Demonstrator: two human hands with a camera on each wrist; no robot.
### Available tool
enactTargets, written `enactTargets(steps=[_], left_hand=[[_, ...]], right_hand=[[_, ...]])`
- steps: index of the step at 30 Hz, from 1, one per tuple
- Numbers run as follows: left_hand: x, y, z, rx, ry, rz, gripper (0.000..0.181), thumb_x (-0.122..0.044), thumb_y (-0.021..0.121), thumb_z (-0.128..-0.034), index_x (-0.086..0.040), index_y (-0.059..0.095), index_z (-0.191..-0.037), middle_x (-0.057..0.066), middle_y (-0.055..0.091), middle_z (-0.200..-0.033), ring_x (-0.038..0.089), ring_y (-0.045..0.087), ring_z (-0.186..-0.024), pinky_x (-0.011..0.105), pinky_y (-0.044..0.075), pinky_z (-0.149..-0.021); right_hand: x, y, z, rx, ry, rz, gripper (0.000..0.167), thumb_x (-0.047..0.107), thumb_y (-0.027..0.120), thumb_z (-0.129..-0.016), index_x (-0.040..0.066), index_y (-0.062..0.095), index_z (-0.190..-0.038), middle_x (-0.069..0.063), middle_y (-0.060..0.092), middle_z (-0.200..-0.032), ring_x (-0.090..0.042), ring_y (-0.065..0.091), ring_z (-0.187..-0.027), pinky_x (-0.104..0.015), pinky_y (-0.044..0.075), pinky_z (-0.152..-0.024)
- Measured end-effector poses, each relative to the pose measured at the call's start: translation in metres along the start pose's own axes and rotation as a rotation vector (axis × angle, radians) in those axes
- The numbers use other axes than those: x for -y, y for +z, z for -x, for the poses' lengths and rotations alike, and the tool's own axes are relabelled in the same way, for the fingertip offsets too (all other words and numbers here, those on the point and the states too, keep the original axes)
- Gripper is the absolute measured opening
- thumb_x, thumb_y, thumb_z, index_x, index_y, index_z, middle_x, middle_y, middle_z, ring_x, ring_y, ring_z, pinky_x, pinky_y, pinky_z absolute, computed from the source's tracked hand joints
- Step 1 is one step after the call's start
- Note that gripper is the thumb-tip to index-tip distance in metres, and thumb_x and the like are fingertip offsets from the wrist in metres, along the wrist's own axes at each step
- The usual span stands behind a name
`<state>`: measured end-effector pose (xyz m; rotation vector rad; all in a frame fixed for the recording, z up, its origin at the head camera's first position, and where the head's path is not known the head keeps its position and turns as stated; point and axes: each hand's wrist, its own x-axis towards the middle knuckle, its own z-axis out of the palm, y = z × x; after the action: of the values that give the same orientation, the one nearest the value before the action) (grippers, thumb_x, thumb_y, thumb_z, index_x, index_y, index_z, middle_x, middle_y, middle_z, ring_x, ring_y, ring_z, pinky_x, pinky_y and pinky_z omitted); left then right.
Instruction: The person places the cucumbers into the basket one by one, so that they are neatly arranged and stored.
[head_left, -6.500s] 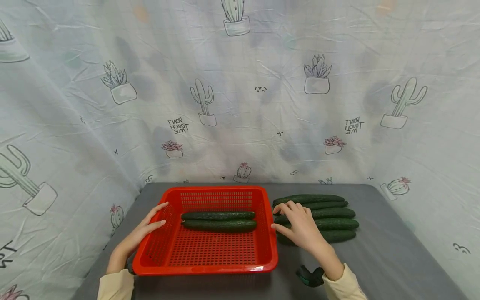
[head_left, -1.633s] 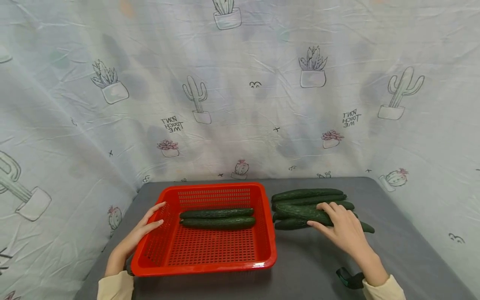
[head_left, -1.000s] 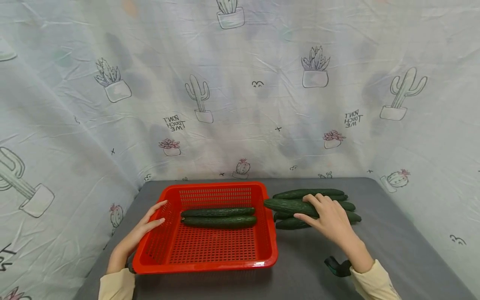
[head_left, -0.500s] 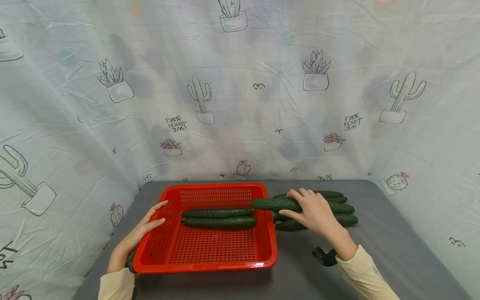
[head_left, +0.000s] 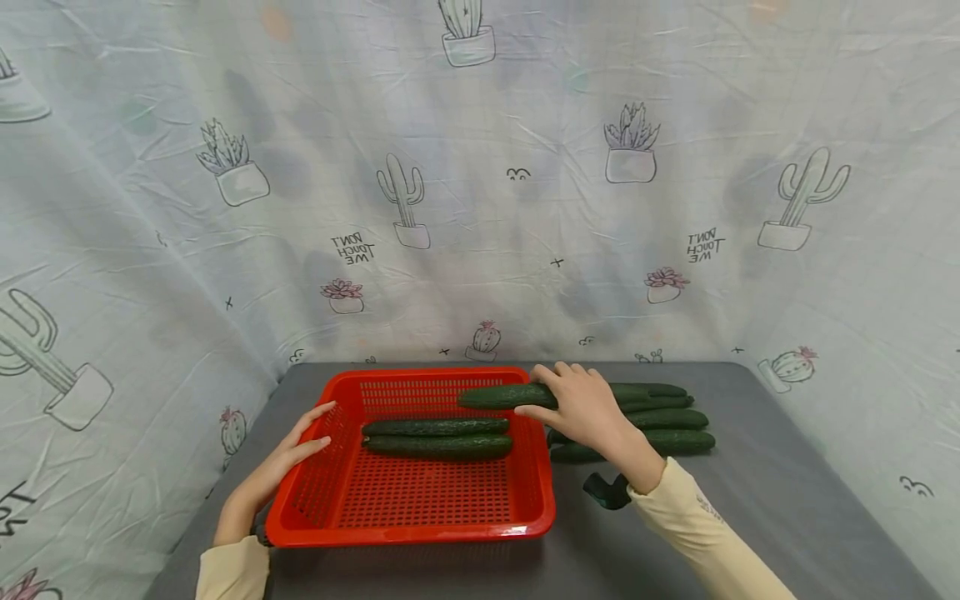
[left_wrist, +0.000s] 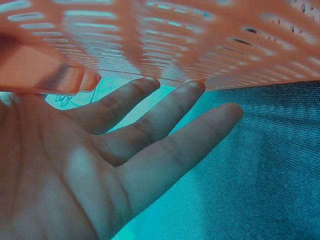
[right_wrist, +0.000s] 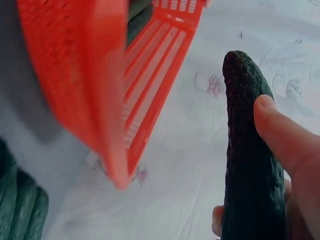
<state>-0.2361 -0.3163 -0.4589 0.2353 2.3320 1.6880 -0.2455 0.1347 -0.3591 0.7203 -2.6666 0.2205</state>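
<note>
A dark green cucumber (head_left: 491, 397) is gripped in my right hand (head_left: 581, 408), fingers over its far side and thumb on the near side. Its free end hangs over the right part of a red plastic basket (head_left: 411, 537). In the right wrist view the raised cucumber (right_wrist: 250, 150) is apart from the basket wall (right_wrist: 100, 90). Two cucumbers (head_left: 435, 447) lie side by side inside the basket. At the basket's left rim rests my left hand (head_left: 281, 467), thumb and forefinger reaching over it. Straight fingers (left_wrist: 170, 145) lie against the slotted outer wall in the left wrist view.
Several more cucumbers (head_left: 678, 419) lie in a row on the grey table (head_left: 780, 492), right of the basket and partly behind my right hand. A pale curtain (head_left: 480, 250) with cactus prints surrounds the table. A dark strap (head_left: 607, 492) sits by my right wrist.
My right hand has taken a cucumber from the row and carried it leftward until its tip is over the basket. The left hand and the basket's two cucumbers stay in place.
</note>
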Motion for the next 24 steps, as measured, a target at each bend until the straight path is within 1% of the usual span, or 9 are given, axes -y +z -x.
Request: enactTargets(steps=[4, 7, 11, 13, 14, 17, 20, 24], left_hand=[[0.001, -0.001, -0.001, -0.003, 0.001, -0.005, 0.06, -0.031, 0.042, -0.0976, -0.025, 0.011, -0.148, 0.012, 0.003, -0.152, 0.04, 0.03, -0.127, 0.041, 0.046, -0.087], [0.002, -0.001, -0.001, -0.005, -0.011, 0.004, 0.059, -0.031, 0.043, -0.0975, -0.027, 0.012, -0.148, 0.01, 0.004, -0.152, 0.038, 0.033, -0.126, 0.04, 0.047, -0.087], [0.003, 0.0, -0.002, -0.004, -0.026, 0.029, 0.058, -0.031, 0.043, -0.0975, -0.028, 0.012, -0.147, 0.008, 0.007, -0.151, 0.037, 0.036, -0.124, 0.041, 0.048, -0.087], [0.003, 0.0, -0.002, -0.001, -0.02, 0.03, 0.058, -0.031, 0.042, -0.0977, -0.028, 0.012, -0.148, 0.009, 0.006, -0.151, 0.038, 0.036, -0.125, 0.041, 0.048, -0.087], [0.002, 0.0, -0.001, -0.002, -0.018, 0.025, 0.058, -0.031, 0.042, -0.0977, -0.028, 0.012, -0.148, 0.009, 0.006, -0.151, 0.038, 0.035, -0.125, 0.042, 0.047, -0.087], [0.002, 0.0, 0.0, -0.01, -0.004, -0.017, 0.059, -0.032, 0.042, -0.0975, -0.027, 0.013, -0.148, 0.01, 0.003, -0.153, 0.039, 0.026, -0.13, 0.047, 0.044, -0.09], [0.001, 0.0, 0.001, -0.012, 0.007, -0.045, 0.059, -0.032, 0.042, -0.0974, -0.026, 0.013, -0.148, 0.011, 0.0, -0.153, 0.039, 0.021, -0.132, 0.048, 0.041, -0.091], [0.001, 0.0, 0.001, -0.009, 0.01, -0.037, 0.059, -0.031, 0.043, -0.0973, -0.025, 0.013, -0.148, 0.011, 0.001, -0.153, 0.04, 0.024, -0.13, 0.045, 0.043, -0.09]], right_hand=[[0.014, 0.002, -0.008, 0.034, -0.013, -0.003, 0.051, 0.06, 0.06, -0.078, 0.02, 0.057, -0.11, 0.0, 0.055, -0.086, -0.017, 0.049, -0.07, -0.027, 0.033, -0.059], [0.025, 0.006, -0.013, 0.054, -0.03, -0.003, 0.051, 0.062, 0.058, -0.078, 0.021, 0.056, -0.109, 0.0, 0.055, -0.088, -0.018, 0.051, -0.074, -0.028, 0.036, -0.063], [0.038, 0.011, -0.019, 0.08, -0.042, -0.024, 0.052, 0.063, 0.056, -0.079, 0.021, 0.056, -0.11, -0.001, 0.056, -0.091, -0.02, 0.051, -0.078, -0.029, 0.036, -0.065], [0.045, 0.013, -0.022, 0.081, -0.051, -0.031, 0.051, 0.063, 0.055, -0.079, 0.021, 0.055, -0.109, -0.001, 0.055, -0.091, -0.02, 0.051, -0.077, -0.029, 0.035, -0.064], [0.048, 0.015, -0.024, 0.077, -0.055, -0.033, 0.051, 0.063, 0.055, -0.08, 0.021, 0.055, -0.109, -0.001, 0.055, -0.09, -0.02, 0.05, -0.077, -0.029, 0.035, -0.064], [0.058, 0.019, -0.028, 0.061, -0.065, -0.04, 0.05, 0.062, 0.054, -0.08, 0.021, 0.054, -0.108, -0.001, 0.054, -0.09, -0.02, 0.05, -0.076, -0.03, 0.036, -0.064], [0.067, 0.025, -0.031, 0.051, -0.062, -0.032, 0.05, 0.064, 0.052, -0.081, 0.022, 0.054, -0.108, -0.001, 0.055, -0.092, -0.021, 0.051, -0.079, -0.032, 0.038, -0.067], [0.077, 0.031, -0.035, 0.068, -0.048, 0.001, 0.053, 0.067, 0.047, -0.081, 0.024, 0.053, -0.112, 0.0, 0.054, -0.095, -0.02, 0.05, -0.08, -0.032, 0.037, -0.068]])
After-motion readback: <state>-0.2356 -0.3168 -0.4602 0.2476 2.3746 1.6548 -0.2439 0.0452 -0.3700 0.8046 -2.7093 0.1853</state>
